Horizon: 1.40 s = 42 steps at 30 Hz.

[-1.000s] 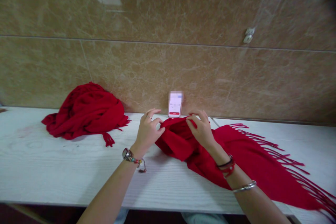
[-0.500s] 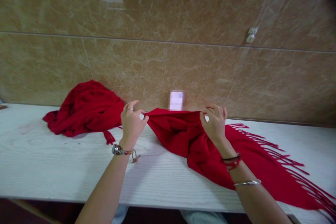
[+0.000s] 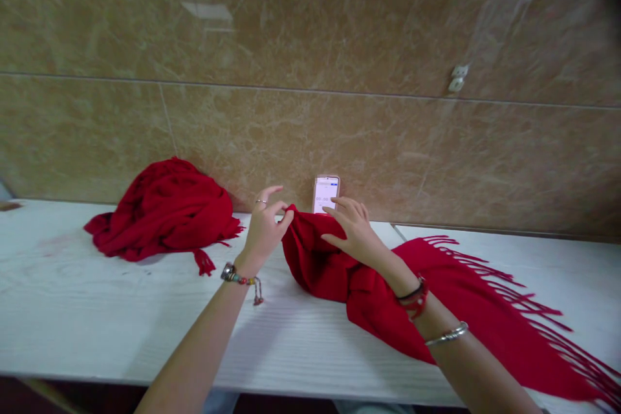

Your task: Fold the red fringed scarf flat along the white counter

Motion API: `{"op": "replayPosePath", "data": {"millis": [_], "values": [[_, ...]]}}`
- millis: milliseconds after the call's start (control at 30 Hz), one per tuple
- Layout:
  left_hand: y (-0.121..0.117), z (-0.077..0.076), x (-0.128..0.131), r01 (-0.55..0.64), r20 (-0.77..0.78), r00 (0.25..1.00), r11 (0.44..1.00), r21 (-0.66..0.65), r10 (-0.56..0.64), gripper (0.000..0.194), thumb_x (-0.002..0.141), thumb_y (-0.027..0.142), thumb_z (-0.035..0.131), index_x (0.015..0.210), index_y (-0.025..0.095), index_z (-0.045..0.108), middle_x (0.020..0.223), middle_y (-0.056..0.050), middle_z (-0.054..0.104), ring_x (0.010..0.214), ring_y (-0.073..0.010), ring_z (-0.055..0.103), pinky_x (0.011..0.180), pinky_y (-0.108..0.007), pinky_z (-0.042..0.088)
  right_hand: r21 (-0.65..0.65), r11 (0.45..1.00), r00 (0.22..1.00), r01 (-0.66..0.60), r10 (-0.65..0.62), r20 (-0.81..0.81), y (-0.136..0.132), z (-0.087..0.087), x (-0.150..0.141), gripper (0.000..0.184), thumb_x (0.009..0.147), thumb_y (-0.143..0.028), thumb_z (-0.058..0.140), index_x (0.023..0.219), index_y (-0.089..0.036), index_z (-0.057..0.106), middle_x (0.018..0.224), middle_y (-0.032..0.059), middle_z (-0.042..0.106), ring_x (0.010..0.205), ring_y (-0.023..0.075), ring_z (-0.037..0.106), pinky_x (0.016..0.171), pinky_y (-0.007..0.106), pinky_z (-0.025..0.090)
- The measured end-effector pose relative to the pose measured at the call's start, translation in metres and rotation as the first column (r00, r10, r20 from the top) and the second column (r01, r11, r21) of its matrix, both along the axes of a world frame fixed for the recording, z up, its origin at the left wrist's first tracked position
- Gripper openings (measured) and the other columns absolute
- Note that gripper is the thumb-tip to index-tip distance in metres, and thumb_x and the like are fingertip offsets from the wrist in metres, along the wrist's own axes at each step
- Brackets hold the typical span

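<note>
On table (image 3: 72, 317), L hand (image 3: 263, 231) pinches red scarf (image 3: 334, 265); R hand (image 3: 356, 233) rests on it.

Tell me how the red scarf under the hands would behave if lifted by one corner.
The scarf would probably hang limp: it lies in soft folds where the left hand pinches it. Its fringe would likely dangle and may snag. It looks light, and should drag across the table rather than slide cleanly.
</note>
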<state>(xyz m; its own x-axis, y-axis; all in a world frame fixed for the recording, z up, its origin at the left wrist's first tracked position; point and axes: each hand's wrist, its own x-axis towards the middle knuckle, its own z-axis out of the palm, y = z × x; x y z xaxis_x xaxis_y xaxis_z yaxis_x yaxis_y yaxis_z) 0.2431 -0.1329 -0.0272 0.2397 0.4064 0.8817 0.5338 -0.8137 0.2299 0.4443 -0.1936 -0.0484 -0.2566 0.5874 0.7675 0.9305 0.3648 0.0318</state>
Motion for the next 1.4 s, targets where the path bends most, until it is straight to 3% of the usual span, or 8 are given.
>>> {"op": "replayPosePath", "data": {"millis": [167, 267, 567, 733, 867, 1033, 1233, 1400], "values": [[0.013, 0.088, 0.008, -0.051, 0.090, 0.995, 0.995, 0.088, 0.043, 0.013, 0.077, 0.020, 0.050, 0.066, 0.017, 0.057, 0.109, -0.006, 0.054, 0.101, -0.0180, 0.051, 0.093, -0.033, 0.038, 0.037, 0.999, 0.994, -0.008, 0.012, -0.108, 0.028, 0.059, -0.025, 0.018, 0.077, -0.019, 0.052, 0.091, -0.021, 0.063, 0.121, 0.0108, 0.049, 0.115, 0.0280, 0.039, 0.094, 0.052, 0.029], [0.018, 0.116, 0.003, -0.164, 0.105, 0.982, 0.983, 0.081, 0.155, 0.012, 0.076, 0.020, 0.050, 0.067, 0.017, 0.058, 0.106, -0.007, 0.055, 0.098, -0.0190, 0.053, 0.092, -0.033, 0.039, 0.085, 0.992, 0.963, -0.093, 0.112, -0.245, 0.037, 0.087, -0.030, 0.015, 0.078, -0.020, 0.052, 0.087, -0.019, 0.064, 0.112, 0.0105, 0.054, 0.106, 0.0229, 0.047, 0.091, 0.042, 0.037], [0.038, 0.068, -0.017, -0.215, -0.096, 0.973, 0.976, -0.026, 0.212, 0.017, 0.075, 0.023, 0.049, 0.063, 0.018, 0.060, 0.084, -0.005, 0.061, 0.080, -0.0174, 0.057, 0.078, -0.030, 0.045, 0.015, 0.989, 0.940, -0.145, 0.142, -0.310, 0.040, 0.072, -0.030, 0.005, 0.076, -0.023, 0.058, 0.075, -0.020, 0.062, 0.091, 0.0064, 0.060, 0.089, 0.0186, 0.056, 0.082, 0.036, 0.043], [0.020, 0.076, -0.010, -0.173, -0.209, 0.967, 0.980, -0.099, 0.149, 0.022, 0.077, 0.027, 0.048, 0.059, 0.017, 0.058, 0.069, -0.003, 0.058, 0.065, -0.0145, 0.054, 0.064, -0.026, 0.043, -0.024, 0.986, 0.958, -0.166, 0.156, -0.240, 0.035, 0.064, -0.039, 0.033, 0.070, -0.036, 0.065, 0.096, -0.016, 0.061, 0.104, 0.0112, 0.057, 0.097, 0.0218, 0.053, 0.083, 0.036, 0.043], [0.006, 0.083, -0.009, -0.200, -0.251, 0.952, 0.977, -0.067, 0.178, 0.030, 0.077, 0.032, 0.049, 0.051, 0.018, 0.053, 0.060, -0.001, 0.054, 0.058, -0.0134, 0.051, 0.061, -0.025, 0.041, -0.111, 0.988, 0.977, -0.108, 0.084, -0.196, 0.039, 0.057, -0.049, 0.010, 0.076, -0.024, 0.057, 0.080, -0.018, 0.064, 0.099, 0.0080, 0.059, 0.094, 0.0205, 0.055, 0.082, 0.037, 0.044], [0.005, 0.081, -0.016, -0.306, -0.298, 0.908, 0.952, 0.014, 0.296, 0.024, 0.074, 0.029, 0.053, 0.053, 0.018, 0.055, 0.066, -0.003, 0.058, 0.061, -0.0144, 0.054, 0.059, -0.025, 0.041, -0.025, 0.999, 0.961, -0.034, 0.026, -0.274, 0.045, 0.058, -0.040, 0.014, 0.077, -0.017, 0.050, 0.071, -0.020, 0.063, 0.093, 0.0074, 0.059, 0.093, 0.0207, 0.055, 0.082, 0.038, 0.043], [0.013, 0.066, -0.017, -0.459, -0.543, 0.781, 0.873, -0.163, 0.309, 0.015, 0.069, 0.023, 0.055, 0.055, 0.020, 0.060, 0.062, -0.005, 0.062, 0.058, -0.0180, 0.058, 0.049, -0.024, 0.039, 0.141, 0.989, 0.928, 0.036, 0.019, -0.371, 0.038, 0.069, -0.015, 0.014, 0.078, -0.023, 0.049, 0.071, -0.020, 0.061, 0.092, 0.0075, 0.056, 0.086, 0.0197, 0.055, 0.077, 0.035, 0.045], [0.020, 0.064, -0.017, -0.426, -0.434, 0.840, 0.891, -0.156, 0.326, 0.014, 0.072, 0.023, 0.050, 0.070, 0.020, 0.064, 0.073, -0.006, 0.066, 0.067, -0.0202, 0.060, 0.057, -0.027, 0.044, 0.119, 0.970, 0.902, 0.213, -0.149, -0.405, 0.030, 0.070, -0.003, 0.015, 0.078, -0.022, 0.048, 0.071, -0.019, 0.060, 0.090, 0.0089, 0.055, 0.088, 0.0231, 0.054, 0.079, 0.042, 0.043]]}}
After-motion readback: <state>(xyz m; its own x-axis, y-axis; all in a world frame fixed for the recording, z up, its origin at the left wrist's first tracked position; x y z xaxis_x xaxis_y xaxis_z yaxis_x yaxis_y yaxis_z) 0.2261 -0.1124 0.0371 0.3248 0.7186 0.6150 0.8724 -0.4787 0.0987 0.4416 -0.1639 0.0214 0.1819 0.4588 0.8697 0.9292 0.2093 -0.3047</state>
